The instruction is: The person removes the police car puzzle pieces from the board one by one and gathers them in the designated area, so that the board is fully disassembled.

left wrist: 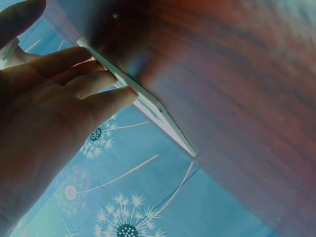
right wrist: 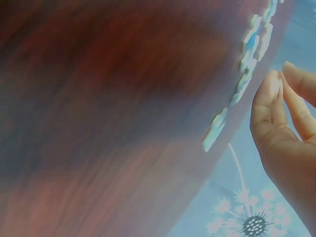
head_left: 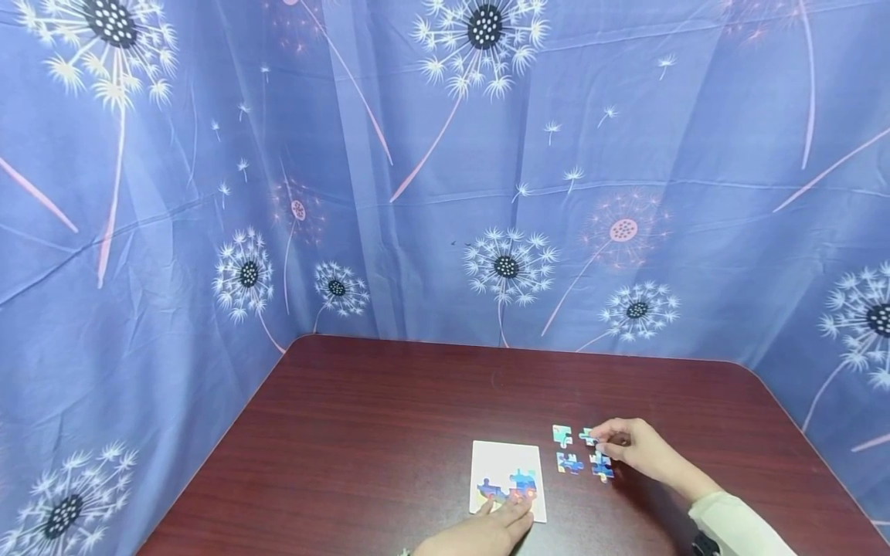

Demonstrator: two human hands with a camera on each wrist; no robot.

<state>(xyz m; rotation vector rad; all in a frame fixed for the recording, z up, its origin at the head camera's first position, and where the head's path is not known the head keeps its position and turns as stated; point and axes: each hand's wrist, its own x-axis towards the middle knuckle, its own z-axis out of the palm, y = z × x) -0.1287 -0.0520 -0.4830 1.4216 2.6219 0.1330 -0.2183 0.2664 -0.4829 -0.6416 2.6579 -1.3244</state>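
Blue fabric sheeting, creased and hanging in soft folds, encloses a dark reddish-brown, wood-grained counter with rounded far corners along its left, far and right sides. White printed dandelion heads with dark, dotted centres spread across the cloth, alongside a paler pink printed bloom, long pink stems and small white drifting seeds.
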